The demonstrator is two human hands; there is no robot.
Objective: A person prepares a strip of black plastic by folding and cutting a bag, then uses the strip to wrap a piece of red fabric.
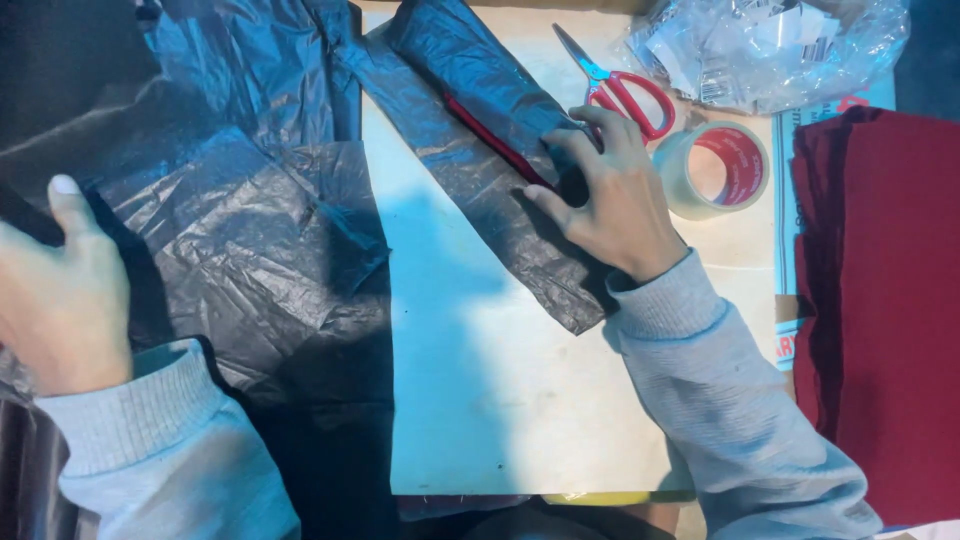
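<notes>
My right hand [610, 195] lies flat, fingers spread, on a long package wrapped in black plastic [490, 170] that runs diagonally across the pale board [480, 380]. A thin strip of dark red fabric [495, 140] shows along the package's edge, just by my fingertips. My left hand [60, 290] rests at the left edge on a wide crumpled sheet of black plastic [230, 230], thumb up, fingers mostly out of sight. Both arms wear light grey sleeves.
Red-handled scissors [620, 85] lie just beyond my right hand. A roll of clear tape [715, 170] sits to its right. A stack of dark red fabric [880, 300] fills the right side. Crumpled clear plastic wrapping [770, 45] lies at the top right.
</notes>
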